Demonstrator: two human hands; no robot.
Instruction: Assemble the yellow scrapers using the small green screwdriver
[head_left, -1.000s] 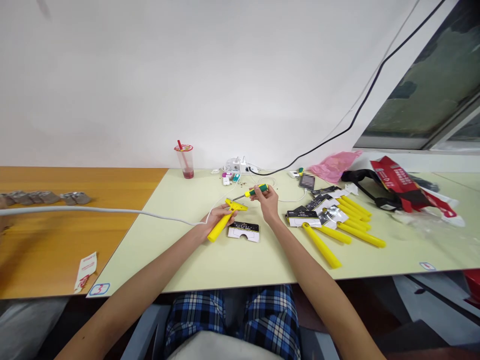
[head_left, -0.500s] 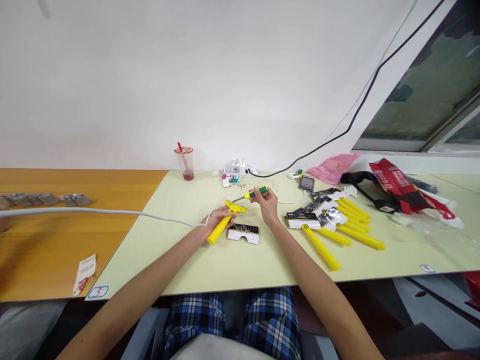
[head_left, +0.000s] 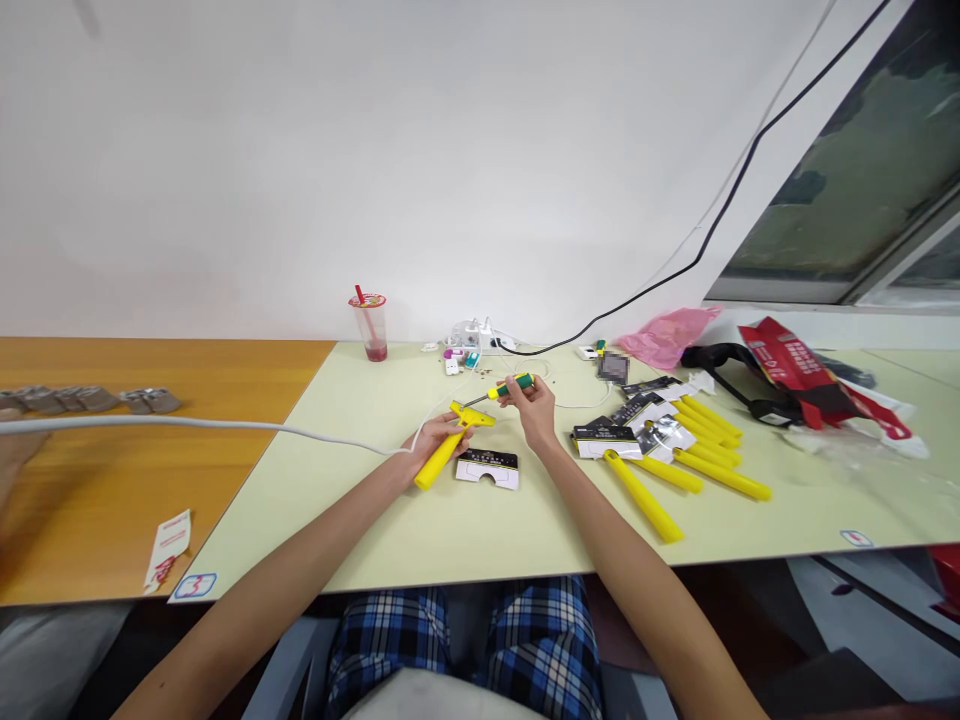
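My left hand [head_left: 433, 438] is closed around a yellow scraper [head_left: 438, 462], its handle slanting down toward me and its wide head at the top. In my right hand [head_left: 534, 408] is a screwdriver [head_left: 514, 386] with a green and yellow handle, pinched by the fingers. The screwdriver's shaft points left and its tip meets the scraper's head; a screw there is too small to make out. Just below the hands a black and white card [head_left: 487, 469] with a notch lies on the table. To the right, several yellow scrapers [head_left: 643, 497] with black and white cards lie in a pile.
A cup with a red straw [head_left: 373, 330] stands by the wall, left of a power strip [head_left: 480, 338]. A white cable [head_left: 225, 424] crosses from the left over my left wrist. Pink plastic [head_left: 670, 338] and red packaging [head_left: 806, 375] lie at right. Another person's hand [head_left: 15, 455] shows far left.
My hands, the scraper and the screwdriver stay almost in place. At the far left, another person's hand and forearm have come further into view.
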